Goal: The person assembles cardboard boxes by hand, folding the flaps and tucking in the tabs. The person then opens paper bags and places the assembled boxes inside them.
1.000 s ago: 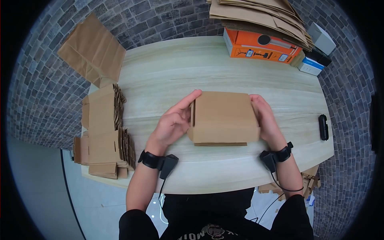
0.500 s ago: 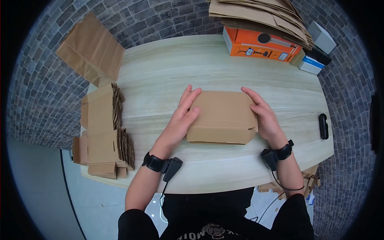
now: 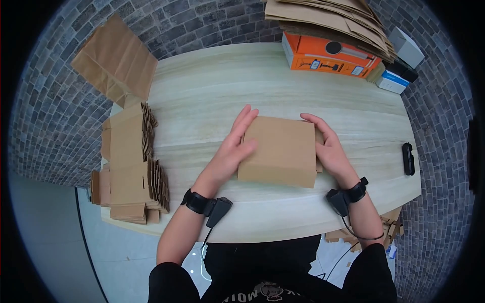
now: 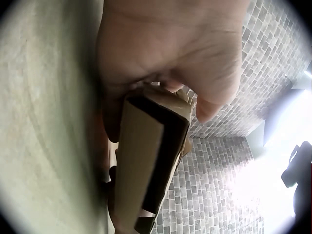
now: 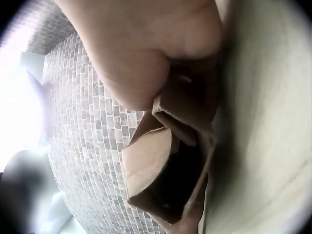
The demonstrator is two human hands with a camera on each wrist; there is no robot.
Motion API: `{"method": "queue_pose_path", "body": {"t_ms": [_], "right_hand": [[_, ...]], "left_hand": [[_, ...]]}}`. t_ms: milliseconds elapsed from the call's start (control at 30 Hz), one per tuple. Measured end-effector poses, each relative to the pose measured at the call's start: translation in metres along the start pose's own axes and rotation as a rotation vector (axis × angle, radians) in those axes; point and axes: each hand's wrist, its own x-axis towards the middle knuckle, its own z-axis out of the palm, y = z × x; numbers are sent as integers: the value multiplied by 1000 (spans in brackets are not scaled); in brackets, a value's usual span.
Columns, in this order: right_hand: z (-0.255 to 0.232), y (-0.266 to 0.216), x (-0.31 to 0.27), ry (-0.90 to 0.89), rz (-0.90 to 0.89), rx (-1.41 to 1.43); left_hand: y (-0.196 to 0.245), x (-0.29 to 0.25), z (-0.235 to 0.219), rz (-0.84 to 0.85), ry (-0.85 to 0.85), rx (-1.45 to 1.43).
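A brown cardboard box (image 3: 279,149) lies on the table in front of the person. The left hand (image 3: 230,154) grips its left side, thumb over the top face and fingers along the far left corner. At the right side, the right hand (image 3: 331,154) has its thumb by the end flaps and its fingers bent round the far corner. In the left wrist view the box (image 4: 141,151) sits between thumb and fingers, with a dark slot along its side. Loose, open flaps (image 5: 148,158) and a dark opening show in the right wrist view below the right hand (image 5: 151,53).
Flattened cardboard stacks (image 3: 129,184) and a paper bag (image 3: 118,63) line the table's left side. At the back right stand an orange box (image 3: 328,58) with paper bags piled on it and a small white-blue box (image 3: 392,83). A black object (image 3: 408,159) lies near the right edge.
The box has turned slightly and its front edge has come nearer the person; its right end now shows loose flaps. Compared with one second ago, the left thumb has moved onto the top face.
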Motion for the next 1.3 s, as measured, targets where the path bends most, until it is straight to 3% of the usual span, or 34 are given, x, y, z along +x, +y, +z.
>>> {"method": "queue_pose_path", "body": {"t_ms": [33,133,200,267,400,467,533,600,633,700,733,833,867,933,967,1033,1067,1133,1300], "right_hand": [[1,1,-1,-2,2,2],[2,4,-1,27,-9,127],[-3,4,1,-49,-48,347],[-1,7,0,-66,-124,185],[4,-3,-8,-116,-289,-203],[6,-1,-8,-107,-319,-206],[4,-1,-8,-96,-348,-212],[-4,-2,-6,-203,-451,-449],[-3,-4,-8,-203,-453,-451],[2,-9,-12,-224,-377,-199],[3,-10,-13,-222,-378,-199],[4,-11,-13,-225,-434,-156],[5,-9,-11,-148,-442,-271],[6,-5,-10,-72,-447,-384],[8,-3,-11,-39,-370,-237],[7,2,-11,-2,-292,-92],[5,7,-11,46,-243,-23],[3,11,-12,97,-194,45],[4,10,-11,39,-156,24]], "left_hand": [[5,-1,5,39,-30,221],[3,-1,12,-49,51,246],[-2,-1,11,-63,99,261],[-7,1,10,-75,147,275],[-6,2,14,-130,246,6],[1,1,16,-145,281,-75],[8,3,18,-262,344,-305],[3,3,8,-274,329,-398],[6,3,5,-288,312,-490],[17,-2,1,-361,295,-548],[25,-4,2,-438,277,-607],[37,-7,13,-464,257,-598],[36,-8,16,-465,258,-600],[32,-9,21,-366,152,-523],[28,-11,22,-366,152,-524],[19,-13,24,-69,90,-135],[18,-12,23,-68,86,-135],[22,-11,22,109,-33,320],[26,-8,26,21,69,340]]}}
